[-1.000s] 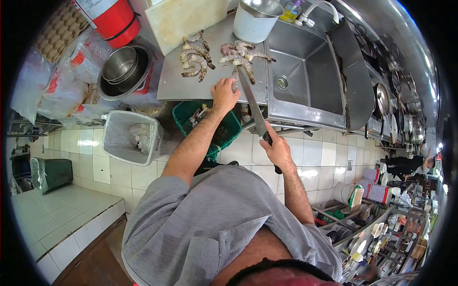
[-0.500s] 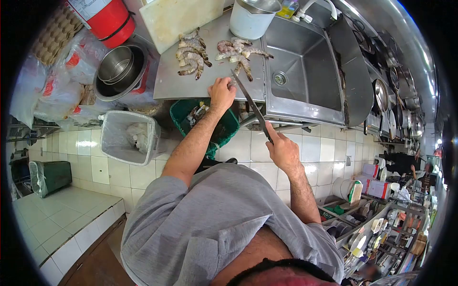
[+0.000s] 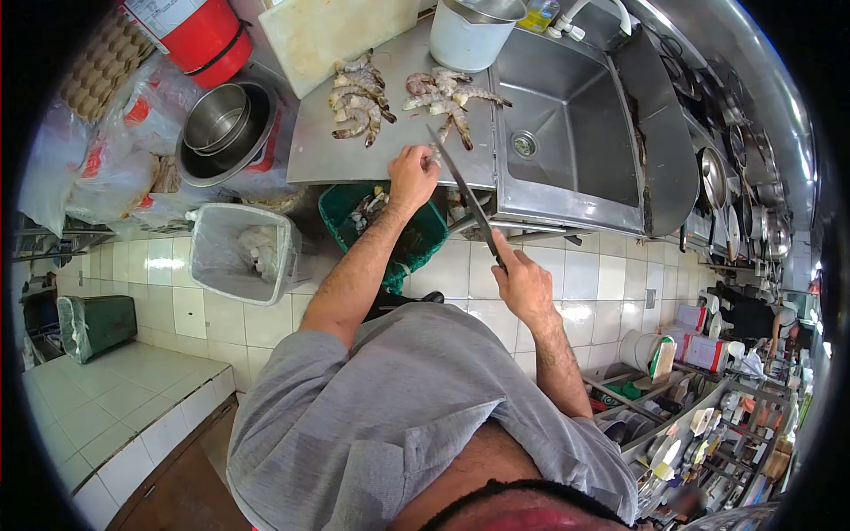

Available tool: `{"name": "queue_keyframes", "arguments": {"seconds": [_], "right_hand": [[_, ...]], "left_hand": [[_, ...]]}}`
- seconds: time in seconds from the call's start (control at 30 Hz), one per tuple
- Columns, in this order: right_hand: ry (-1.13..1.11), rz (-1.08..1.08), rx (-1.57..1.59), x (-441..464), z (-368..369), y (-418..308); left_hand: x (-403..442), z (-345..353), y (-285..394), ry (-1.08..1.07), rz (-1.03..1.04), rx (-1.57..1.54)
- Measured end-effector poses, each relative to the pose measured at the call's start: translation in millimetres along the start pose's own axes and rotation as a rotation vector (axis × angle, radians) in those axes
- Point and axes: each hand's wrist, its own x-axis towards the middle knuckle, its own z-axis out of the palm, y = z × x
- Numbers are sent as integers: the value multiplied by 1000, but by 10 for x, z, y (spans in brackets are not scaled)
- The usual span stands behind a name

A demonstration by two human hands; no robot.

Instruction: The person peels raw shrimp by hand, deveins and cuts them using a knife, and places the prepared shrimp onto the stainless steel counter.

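My left hand [image 3: 413, 177] is closed round a shrimp [image 3: 432, 157] at the front edge of the steel counter [image 3: 354, 162]; only a small part of the shrimp shows. My right hand [image 3: 524, 281] grips the handle of a long knife [image 3: 467, 196]. Its blade points up and left, the tip just past my left fingers. Beyond my hands lie two groups of shrimp on the counter: a row of several [image 3: 359, 99] on the left and a looser pile [image 3: 447, 99] on the right, near the sink.
A steel sink [image 3: 575, 133] adjoins the counter on the right. A white bucket [image 3: 465, 40] and a cutting board [image 3: 332, 35] stand at the back. Below are a green basket [image 3: 429, 232] with scraps and a grey lined bin [image 3: 286, 257]. Another person [image 3: 753, 317] is far right.
The shrimp between my left fingers has drawn back toward me and is now mostly hidden by them. The knife's blade has turned more edge-on, and my right hand has shifted slightly right.
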Motion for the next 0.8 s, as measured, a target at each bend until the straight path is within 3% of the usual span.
{"name": "queue_keyframes", "arguments": {"seconds": [0.17, 0.6, 0.67, 0.73, 0.8], "right_hand": [[-18, 0, -4, -171, 47, 36], [70, -40, 118, 161, 238, 25], [86, -22, 148, 74, 213, 28], [145, 44, 306, -9, 175, 31], [176, 56, 332, -66, 214, 94]], "left_hand": [[2, 18, 0, 66, 67, -3], [73, -63, 64, -41, 1, -24], [101, -2, 112, -18, 2, 111], [160, 37, 185, -13, 40, 103], [236, 130, 157, -30, 247, 345]]}}
